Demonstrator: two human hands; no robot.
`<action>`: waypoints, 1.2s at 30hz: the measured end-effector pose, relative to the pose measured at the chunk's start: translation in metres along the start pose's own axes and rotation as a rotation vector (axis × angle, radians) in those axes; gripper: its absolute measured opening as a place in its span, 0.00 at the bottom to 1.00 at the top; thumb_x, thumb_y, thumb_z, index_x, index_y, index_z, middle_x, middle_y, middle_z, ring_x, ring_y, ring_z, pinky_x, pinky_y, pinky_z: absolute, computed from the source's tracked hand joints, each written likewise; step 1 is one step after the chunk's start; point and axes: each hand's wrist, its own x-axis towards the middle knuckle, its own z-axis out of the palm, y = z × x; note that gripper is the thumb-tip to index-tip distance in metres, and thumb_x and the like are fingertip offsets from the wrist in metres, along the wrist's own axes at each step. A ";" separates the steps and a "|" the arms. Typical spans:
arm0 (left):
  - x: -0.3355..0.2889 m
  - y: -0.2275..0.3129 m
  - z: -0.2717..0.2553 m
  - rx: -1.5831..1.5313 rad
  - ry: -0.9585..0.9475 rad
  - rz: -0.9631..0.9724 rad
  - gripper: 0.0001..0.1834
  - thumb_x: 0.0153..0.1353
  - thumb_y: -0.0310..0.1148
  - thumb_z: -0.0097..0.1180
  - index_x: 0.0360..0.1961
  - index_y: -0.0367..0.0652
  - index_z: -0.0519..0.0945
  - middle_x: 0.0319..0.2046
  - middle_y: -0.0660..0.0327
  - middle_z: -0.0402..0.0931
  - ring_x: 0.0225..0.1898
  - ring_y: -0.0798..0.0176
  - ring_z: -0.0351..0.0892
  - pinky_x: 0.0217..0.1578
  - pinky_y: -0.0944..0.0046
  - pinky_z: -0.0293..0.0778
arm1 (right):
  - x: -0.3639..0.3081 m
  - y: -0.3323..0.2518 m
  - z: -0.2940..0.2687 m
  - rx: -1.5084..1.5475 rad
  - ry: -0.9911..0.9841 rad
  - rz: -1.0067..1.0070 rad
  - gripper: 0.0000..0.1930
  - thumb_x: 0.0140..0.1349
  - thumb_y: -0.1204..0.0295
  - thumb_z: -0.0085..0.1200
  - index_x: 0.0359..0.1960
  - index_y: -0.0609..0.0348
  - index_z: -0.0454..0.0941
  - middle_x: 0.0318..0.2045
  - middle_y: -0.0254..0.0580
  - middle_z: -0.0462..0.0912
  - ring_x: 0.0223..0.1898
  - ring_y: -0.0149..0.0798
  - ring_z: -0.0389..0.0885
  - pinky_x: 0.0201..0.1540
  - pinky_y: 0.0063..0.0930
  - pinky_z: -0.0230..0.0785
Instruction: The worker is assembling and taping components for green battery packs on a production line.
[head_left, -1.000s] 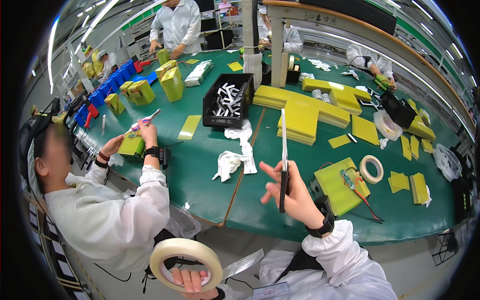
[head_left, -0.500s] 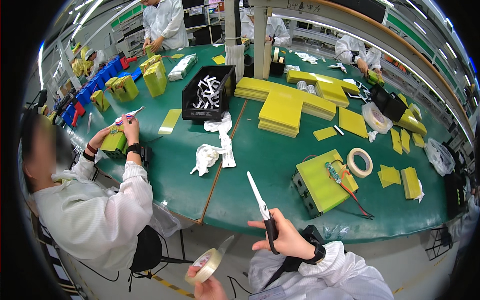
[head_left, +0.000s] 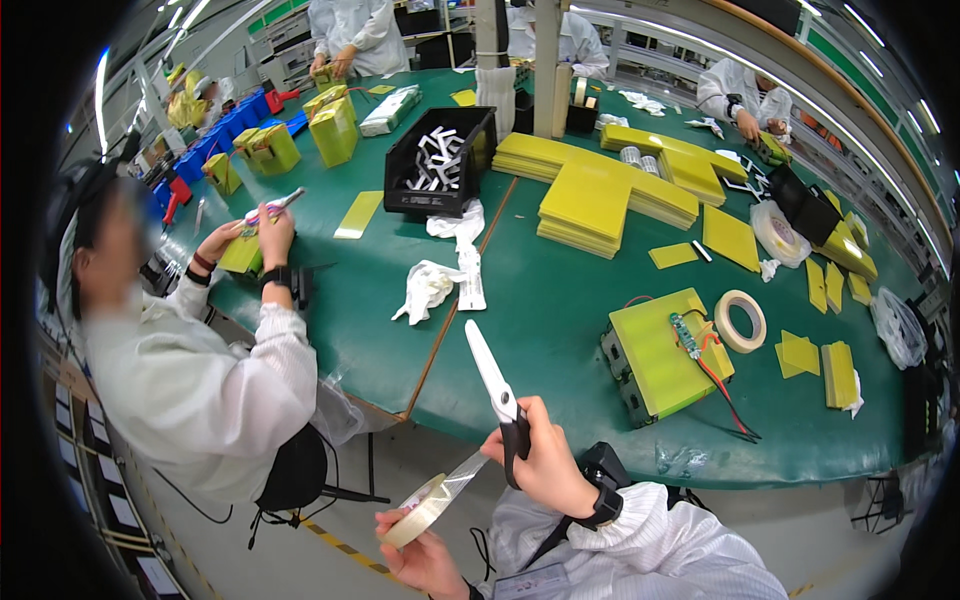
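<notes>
My left hand [head_left: 430, 565] grips a roll of clear tape [head_left: 418, 518] below the table's front edge. From the roll a strip of tape [head_left: 465, 472] stretches up to the fingers of my right hand [head_left: 553, 468], which seem to pinch its end. That same hand has its fingers around the black handles of a pair of scissors [head_left: 488, 365]; the white blades look closed and point up over the table. To the right on the table sits a yellow-green battery pack [head_left: 650, 365] with a small circuit board [head_left: 686, 334] and red and black wires.
The green table [head_left: 540, 300] carries a masking tape roll [head_left: 741, 321], stacked yellow sheets [head_left: 585, 205], a black bin [head_left: 440, 195] of white pieces and crumpled white paper [head_left: 428, 290]. A co-worker [head_left: 200, 370] sits close on the left; others stand across the table.
My right hand has come nearer to the tape roll and now touches its strip. The tape roll has risen slightly, and the strip is pulled straighter. The co-worker on the left still handles a pack.
</notes>
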 end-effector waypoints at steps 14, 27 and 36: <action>0.019 0.028 -0.036 0.239 -0.050 0.138 0.09 0.56 0.16 0.44 0.38 0.28 0.71 0.41 0.55 0.74 0.59 0.58 0.63 0.63 0.57 0.54 | 0.055 0.014 0.052 -0.608 -0.045 -0.174 0.18 0.47 0.81 0.49 0.42 0.62 0.61 0.22 0.58 0.76 0.26 0.60 0.75 0.29 0.51 0.66; 0.022 0.036 -0.041 -0.108 -0.047 -0.090 0.13 0.56 0.17 0.43 0.44 0.24 0.71 0.52 0.46 0.67 0.57 0.52 0.64 0.58 0.58 0.60 | 0.058 0.018 0.062 -0.674 -0.073 -0.294 0.18 0.45 0.81 0.50 0.41 0.59 0.64 0.20 0.53 0.76 0.23 0.56 0.76 0.26 0.46 0.67; 0.025 0.044 -0.063 0.211 0.130 0.201 0.05 0.57 0.18 0.46 0.34 0.30 0.72 0.40 0.55 0.73 0.58 0.56 0.63 0.63 0.54 0.54 | 0.061 0.027 0.061 -0.731 0.096 -0.310 0.21 0.43 0.81 0.53 0.43 0.61 0.64 0.20 0.52 0.75 0.23 0.53 0.76 0.25 0.44 0.68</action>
